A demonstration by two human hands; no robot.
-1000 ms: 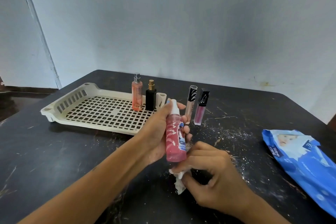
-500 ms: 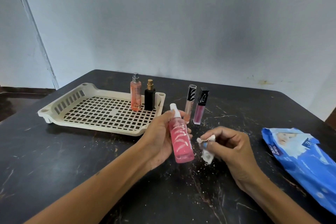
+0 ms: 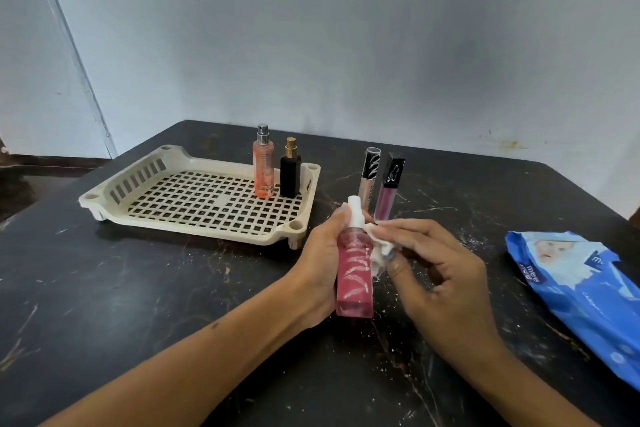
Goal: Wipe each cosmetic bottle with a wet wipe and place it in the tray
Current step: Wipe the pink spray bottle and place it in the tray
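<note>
My left hand [image 3: 320,263] grips a pink spray bottle [image 3: 354,274] with a white cap, held upright above the dark table. My right hand [image 3: 436,274] pinches a crumpled white wet wipe [image 3: 381,246] and presses it against the bottle's right side near the neck. A beige slotted tray [image 3: 194,204] sits at the left. An orange spray bottle [image 3: 263,163] and a black bottle with a gold cap [image 3: 290,170] stand in its far right corner. Two lip gloss tubes, one beige [image 3: 367,173] and one mauve [image 3: 388,187], stand on the table right of the tray.
A blue pack of wet wipes [image 3: 581,291] lies at the right edge of the black marbled table [image 3: 138,305]. A pale wall rises directly behind the table. White specks dot the tabletop around my hands.
My right hand rose from below the bottle and brought the wipe to its upper right side. My left hand turned the bottle so that its label faces away.
</note>
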